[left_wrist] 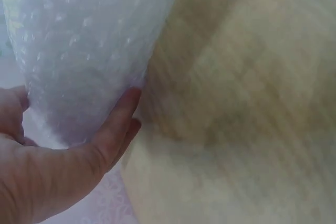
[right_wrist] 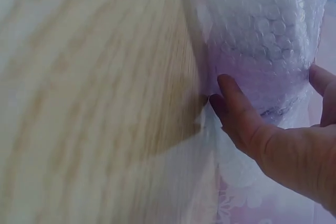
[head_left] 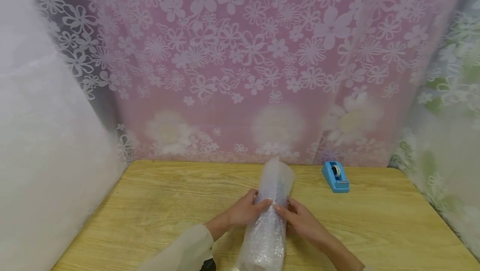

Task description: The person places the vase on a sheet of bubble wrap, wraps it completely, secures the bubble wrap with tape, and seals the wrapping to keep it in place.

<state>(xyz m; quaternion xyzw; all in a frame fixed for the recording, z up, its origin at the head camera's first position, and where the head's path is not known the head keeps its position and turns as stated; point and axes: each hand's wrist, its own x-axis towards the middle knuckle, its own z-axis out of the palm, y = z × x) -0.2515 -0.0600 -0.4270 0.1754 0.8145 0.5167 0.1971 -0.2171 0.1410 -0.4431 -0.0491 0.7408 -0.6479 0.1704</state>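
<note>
A roll of clear bubble wrap (head_left: 267,235) lies lengthwise on the wooden table, its far end flared wide. Through the layers in the right wrist view, a pale purple thing (right_wrist: 252,77) shows faintly; its kind is hidden. My left hand (head_left: 245,209) holds the roll's left side, thumb on top and fingers down along the side. From the right, my right hand (head_left: 301,219) grips it the same way, and the two thumbs nearly meet on top. In the left wrist view, the left hand's fingers (left_wrist: 118,124) curve against the wrap (left_wrist: 84,40).
A blue tape dispenser (head_left: 336,178) with a small roll of tape stands at the back right of the table (head_left: 168,196). Pink flowered curtain (head_left: 232,75) hangs behind the table's far edge. Pale sheets flank both sides.
</note>
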